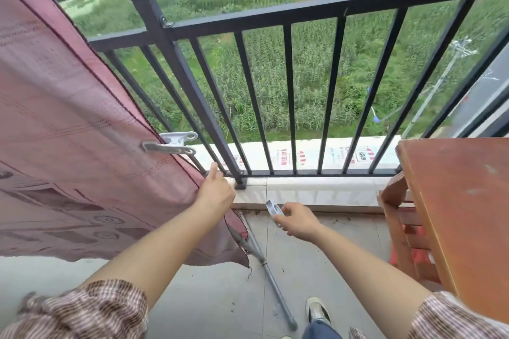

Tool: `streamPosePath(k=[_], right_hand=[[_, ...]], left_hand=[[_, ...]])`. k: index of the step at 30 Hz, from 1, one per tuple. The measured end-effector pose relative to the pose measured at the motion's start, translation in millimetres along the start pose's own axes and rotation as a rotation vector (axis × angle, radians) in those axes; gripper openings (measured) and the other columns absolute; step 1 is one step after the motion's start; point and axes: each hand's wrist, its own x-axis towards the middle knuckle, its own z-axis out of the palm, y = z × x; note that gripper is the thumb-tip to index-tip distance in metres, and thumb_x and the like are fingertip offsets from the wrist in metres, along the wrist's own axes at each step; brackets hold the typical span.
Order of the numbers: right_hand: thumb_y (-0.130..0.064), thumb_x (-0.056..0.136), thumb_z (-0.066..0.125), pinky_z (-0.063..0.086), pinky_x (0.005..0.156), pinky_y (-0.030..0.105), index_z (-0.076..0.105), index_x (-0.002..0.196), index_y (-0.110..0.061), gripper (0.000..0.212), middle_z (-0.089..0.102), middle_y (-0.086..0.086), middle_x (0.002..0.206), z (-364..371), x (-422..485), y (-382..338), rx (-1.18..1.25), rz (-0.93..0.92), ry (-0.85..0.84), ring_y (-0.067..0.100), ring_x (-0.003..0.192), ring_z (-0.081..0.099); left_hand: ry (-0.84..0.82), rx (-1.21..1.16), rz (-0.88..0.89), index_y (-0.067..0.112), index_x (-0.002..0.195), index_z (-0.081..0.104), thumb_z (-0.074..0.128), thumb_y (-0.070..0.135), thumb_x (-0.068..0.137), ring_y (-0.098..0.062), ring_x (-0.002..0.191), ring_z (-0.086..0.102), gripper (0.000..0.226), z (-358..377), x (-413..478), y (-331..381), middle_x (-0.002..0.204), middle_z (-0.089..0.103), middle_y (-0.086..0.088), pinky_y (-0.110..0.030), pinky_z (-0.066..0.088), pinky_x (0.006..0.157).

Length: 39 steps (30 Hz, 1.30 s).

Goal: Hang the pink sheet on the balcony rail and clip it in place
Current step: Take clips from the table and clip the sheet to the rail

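The woven pink sheet (68, 124) hangs over the black metal rail (275, 12), one pale plastic clip (172, 142) already biting its edge to a bar. Your left hand (216, 192) pinches the sheet's lower edge; your right hand (297, 221) grips a second clip (273, 209), not yet fastened.

Pink sheet (68, 118) draped, seemingly clipped (170, 143)
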Motion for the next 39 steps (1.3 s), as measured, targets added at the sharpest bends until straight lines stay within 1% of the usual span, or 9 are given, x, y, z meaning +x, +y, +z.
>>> streamPosePath(k=[3,6,10,15,22,26,29,33,39], right_hand=[[-0.038,0.085,0.058,0.043,0.066,0.033,0.054,0.082,-0.018,0.021,0.064,0.004,0.089,-1,-1,-3,-0.073,-0.044,-0.016,0.023,0.08,0.056],[-0.039,0.086,0.059,0.035,0.055,0.027,0.057,0.084,-0.018,0.021,0.058,0.0,0.082,1,-1,-11,-0.129,-0.124,-0.013,0.02,0.077,0.054],[-0.041,0.083,0.064,0.03,0.05,0.025,0.05,0.063,-0.021,0.032,0.05,-0.003,0.065,12,4,-25,-0.237,-0.229,-0.01,0.021,0.072,0.05],[-0.044,0.08,0.068,0.032,0.057,0.032,0.058,0.07,-0.013,0.034,0.053,0.002,0.069,19,6,-49,-0.364,-0.364,-0.014,0.022,0.072,0.047],[-0.036,0.082,0.068,0.022,0.045,0.024,0.031,0.047,-0.016,0.055,0.034,0.002,0.048,24,12,-64,-0.455,-0.505,0.006,0.029,0.063,0.04],[-0.032,0.083,0.069,0.021,0.043,0.026,0.036,0.045,-0.016,0.052,0.033,0.002,0.047,26,13,-69,-0.435,-0.513,-0.004,0.027,0.061,0.037],[-0.033,0.083,0.07,0.022,0.043,0.027,0.047,0.052,-0.014,0.043,0.034,0.001,0.048,32,15,-75,-0.425,-0.499,-0.019,0.026,0.063,0.037],[-0.035,0.081,0.071,0.022,0.043,0.031,0.036,0.046,-0.016,0.053,0.034,0.001,0.049,41,16,-76,-0.418,-0.451,-0.018,0.028,0.063,0.04],[-0.04,0.079,0.068,0.029,0.051,0.03,0.045,0.057,-0.016,0.04,0.051,0.004,0.068,47,14,-72,-0.403,-0.389,0.008,0.025,0.071,0.047]], left_hand=[[-0.007,-0.067,0.018,0.016,0.087,0.059,0.044,-0.006,0.087,-0.027,0.104,0.06,0.027,-4,3,-1,0.093,0.068,-0.003,-0.05,0.007,0.114],[-0.005,-0.041,0.054,0.016,0.083,0.054,0.045,-0.006,0.085,-0.025,0.098,0.062,0.024,-2,2,-4,0.098,0.07,-0.002,-0.048,0.011,0.112],[-0.01,-0.057,0.028,0.015,0.087,0.059,0.045,-0.006,0.083,-0.026,0.098,0.061,0.026,-9,-6,-13,0.09,0.068,-0.003,-0.045,0.013,0.112],[-0.006,-0.118,0.019,0.014,0.069,0.048,0.047,-0.008,0.077,-0.026,0.095,0.06,0.024,-14,-15,-23,0.098,0.07,-0.006,-0.043,0.02,0.105],[0.048,-0.156,0.025,0.018,0.08,0.052,0.045,-0.007,0.08,-0.027,0.096,0.061,0.026,-10,-17,-24,0.101,0.068,-0.006,-0.039,0.026,0.099],[-0.004,-0.234,0.0,0.007,0.101,0.063,0.05,-0.003,0.086,-0.031,0.105,0.061,0.023,-9,-15,-23,0.112,0.063,-0.01,-0.036,0.042,0.083],[-0.052,-0.353,-0.058,0.003,0.098,0.063,0.051,-0.005,0.084,-0.032,0.101,0.061,0.02,-12,-15,-23,0.109,0.061,-0.012,-0.035,0.042,0.07],[-0.046,-0.457,-0.096,0.005,0.097,0.064,0.054,-0.001,0.084,-0.032,0.099,0.061,0.017,-11,-16,-24,0.108,0.06,-0.012,-0.035,0.043,0.069],[-0.016,-0.538,-0.1,0.006,0.089,0.064,0.057,0.002,0.082,-0.034,0.098,0.062,0.011,-8,-16,-26,0.101,0.064,-0.013,-0.037,0.046,0.072]])
